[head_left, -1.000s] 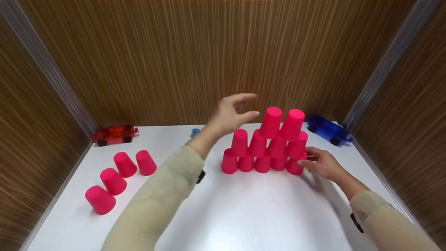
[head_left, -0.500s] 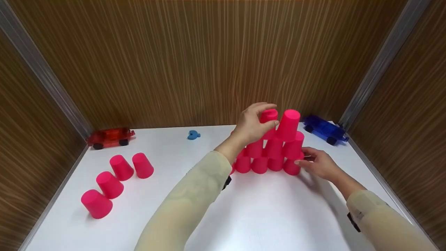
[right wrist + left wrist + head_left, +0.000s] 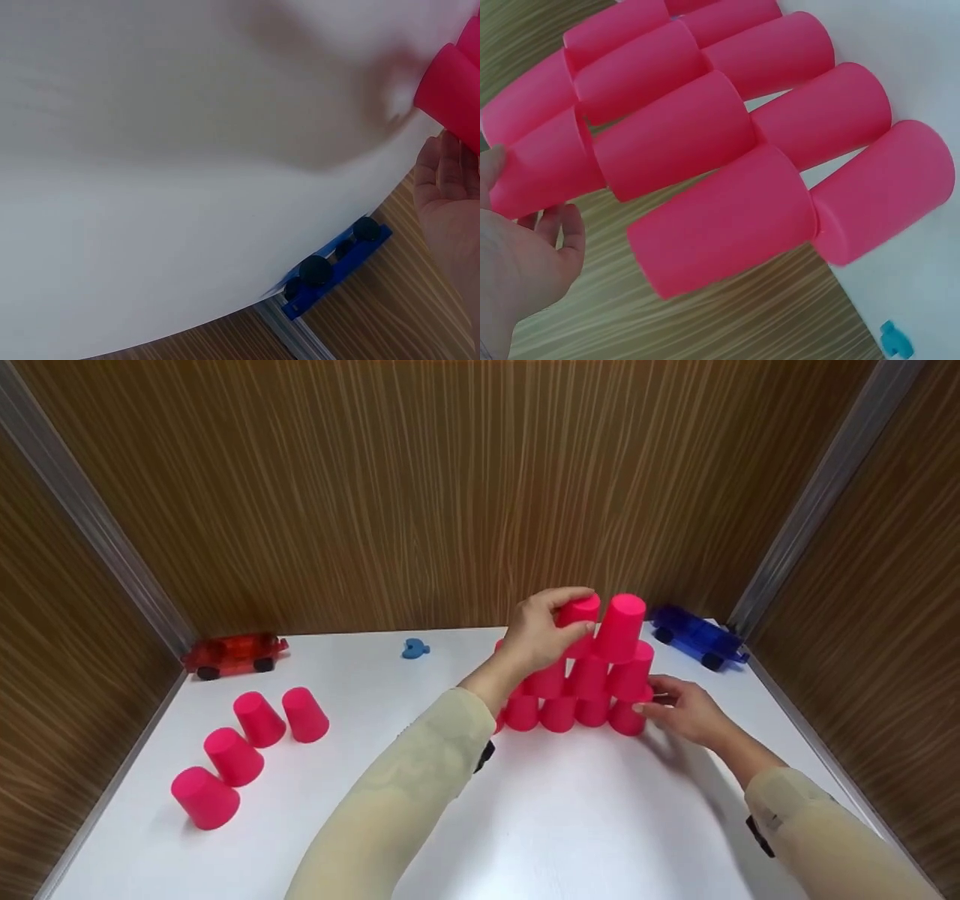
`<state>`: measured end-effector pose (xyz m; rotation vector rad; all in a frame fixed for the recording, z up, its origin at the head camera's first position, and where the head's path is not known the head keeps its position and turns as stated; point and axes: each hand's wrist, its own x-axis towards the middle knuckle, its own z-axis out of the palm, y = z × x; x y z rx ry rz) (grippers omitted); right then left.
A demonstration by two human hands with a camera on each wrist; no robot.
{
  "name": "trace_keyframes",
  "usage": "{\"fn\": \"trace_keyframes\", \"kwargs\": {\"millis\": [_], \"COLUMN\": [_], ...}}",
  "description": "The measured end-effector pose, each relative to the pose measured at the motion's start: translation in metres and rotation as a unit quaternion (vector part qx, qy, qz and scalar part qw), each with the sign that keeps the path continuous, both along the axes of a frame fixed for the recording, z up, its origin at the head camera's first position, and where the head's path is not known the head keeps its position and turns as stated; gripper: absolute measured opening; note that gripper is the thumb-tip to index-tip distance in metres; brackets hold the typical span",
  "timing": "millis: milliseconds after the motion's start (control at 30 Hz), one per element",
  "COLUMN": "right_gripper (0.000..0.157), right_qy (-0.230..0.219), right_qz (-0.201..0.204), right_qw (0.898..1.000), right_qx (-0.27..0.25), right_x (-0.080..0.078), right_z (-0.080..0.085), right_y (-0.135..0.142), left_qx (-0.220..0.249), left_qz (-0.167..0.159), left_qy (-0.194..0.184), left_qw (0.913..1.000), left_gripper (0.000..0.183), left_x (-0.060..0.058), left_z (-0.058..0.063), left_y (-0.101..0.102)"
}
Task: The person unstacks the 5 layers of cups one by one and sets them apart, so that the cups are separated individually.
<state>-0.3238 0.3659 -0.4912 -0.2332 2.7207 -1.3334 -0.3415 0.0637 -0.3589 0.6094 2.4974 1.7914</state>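
Pink cups stand upside down in a stepped pyramid, with two cups on the third tier. My left hand holds the left one of these top cups, thumb on its near side and fingers beyond. In the left wrist view this cup sits between thumb and fingers. Beside it stands the other top cup. Low on the right, my right hand has its thumb on the front of the bottom right cup and its fingers behind. The right wrist view shows those fingers against the cup's side.
Several loose pink cups stand upside down at the left of the white table. A clear red toy car is at the back left, a blue one at the back right. A small blue piece lies near the back edge.
My left hand has moved right and slightly down from beside the top tier and now holds the left top cup. The right hand has stayed at the bottom right cup.
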Motion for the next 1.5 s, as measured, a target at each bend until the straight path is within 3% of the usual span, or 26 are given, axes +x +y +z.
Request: {"fn": "trace_keyframes", "kwargs": {"millis": [300, 467, 600, 867, 1067, 1300, 1500], "right_gripper": [0.064, 0.066, 0.072, 0.076, 0.077, 0.074, 0.068], "right_qy": [-0.014, -0.010, -0.024, -0.036, -0.044, -0.031, -0.007], "right_qz": [-0.001, -0.005, -0.013, -0.014, -0.017, -0.011, -0.008], "right_qw": [1.000, 0.999, 0.999, 0.998, 0.998, 0.999, 1.000], "right_qx": [0.015, 0.032, 0.042, 0.040, 0.036, 0.029, 0.026], "right_x": [-0.004, -0.005, -0.004, -0.004, 0.000, 0.003, 0.002], "right_z": [0.002, 0.002, 0.001, 0.000, 0.001, 0.004, 0.000], "right_y": [0.006, 0.010, 0.015, 0.017, 0.016, 0.015, 0.013], "left_qx": [0.006, 0.014, 0.017, 0.018, 0.024, 0.015, -0.002], "left_qz": [0.007, 0.023, 0.047, 0.112, 0.150, 0.205, 0.236], "left_qy": [0.063, 0.097, 0.116, 0.112, 0.067, -0.025, -0.048], "left_qw": [0.9980, 0.9949, 0.9921, 0.9871, 0.9861, 0.9784, 0.9706], "left_gripper": [0.054, 0.054, 0.053, 0.057, 0.058, 0.066, 0.069], "left_x": [0.021, 0.031, 0.038, 0.054, 0.067, 0.081, 0.091], "left_z": [0.030, 0.033, 0.021, -0.017, -0.041, -0.061, -0.076], "left_y": [-0.038, -0.069, -0.095, -0.146, -0.175, -0.204, -0.229]}}
